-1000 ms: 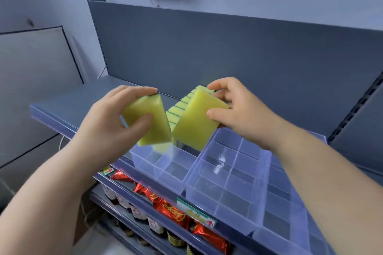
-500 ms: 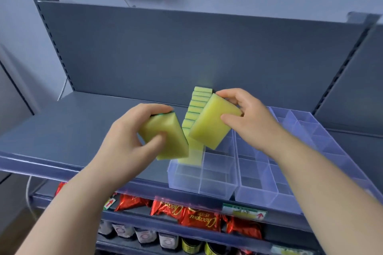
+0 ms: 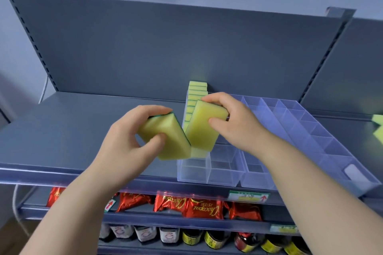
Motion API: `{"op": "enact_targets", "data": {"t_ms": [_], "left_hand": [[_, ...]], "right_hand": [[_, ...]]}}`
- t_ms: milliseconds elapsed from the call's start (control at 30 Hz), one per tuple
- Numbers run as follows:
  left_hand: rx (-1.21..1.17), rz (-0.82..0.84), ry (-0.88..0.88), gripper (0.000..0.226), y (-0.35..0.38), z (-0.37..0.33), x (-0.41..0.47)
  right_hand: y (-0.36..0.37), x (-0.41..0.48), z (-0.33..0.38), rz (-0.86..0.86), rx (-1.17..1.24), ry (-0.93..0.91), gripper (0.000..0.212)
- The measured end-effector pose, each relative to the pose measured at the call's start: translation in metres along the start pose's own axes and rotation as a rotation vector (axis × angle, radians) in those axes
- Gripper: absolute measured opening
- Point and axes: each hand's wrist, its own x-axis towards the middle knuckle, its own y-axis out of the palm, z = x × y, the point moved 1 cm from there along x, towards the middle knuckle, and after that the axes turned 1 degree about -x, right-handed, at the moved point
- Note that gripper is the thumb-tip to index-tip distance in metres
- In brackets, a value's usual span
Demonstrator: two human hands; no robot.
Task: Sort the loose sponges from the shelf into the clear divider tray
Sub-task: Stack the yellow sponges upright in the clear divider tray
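Two sponges poised over the tray's left column

The right hand's sponge (image 3: 204, 128) has dropped closer to the row of filed sponges (image 3: 195, 97) in the clear divider tray (image 3: 223, 170), its lower edge now just behind the empty front cell; it looks about to be slotted in. The right hand (image 3: 234, 124) has its fingers closed on it. The left hand (image 3: 128, 141) grips a second sponge (image 3: 165, 138) just left of the tray. More loose sponges (image 3: 378, 128) lie on the shelf (image 3: 62, 130), well right of the tray.
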Motion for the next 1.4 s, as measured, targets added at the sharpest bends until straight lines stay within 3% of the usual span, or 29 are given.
{"op": "enact_targets", "data": {"t_ms": [533, 900, 1067, 1200, 1400], "left_hand": [[-0.005, -0.029, 0.003, 0.042, -0.004, 0.002, 0.003], [-0.079, 0.016, 0.038, 0.040, -0.004, 0.005, 0.006], [-0.144, 0.104, 0.091, 0.036, 0.009, 0.001, 0.011], [-0.219, 0.169, 0.080, 0.033, 0.020, 0.008, 0.015], [0.018, 0.187, 0.176, 0.036, 0.028, 0.014, 0.017]], "right_hand": [[0.015, 0.001, -0.014, 0.148, -0.566, -0.282, 0.042], [0.023, -0.001, -0.020, 0.111, -0.656, -0.336, 0.031], [0.013, 0.007, -0.022, 0.229, -0.547, -0.307, 0.026], [0.000, 0.014, -0.026, 0.368, -0.502, -0.206, 0.043], [-0.005, 0.015, -0.021, 0.438, -0.551, -0.190, 0.060]]}}
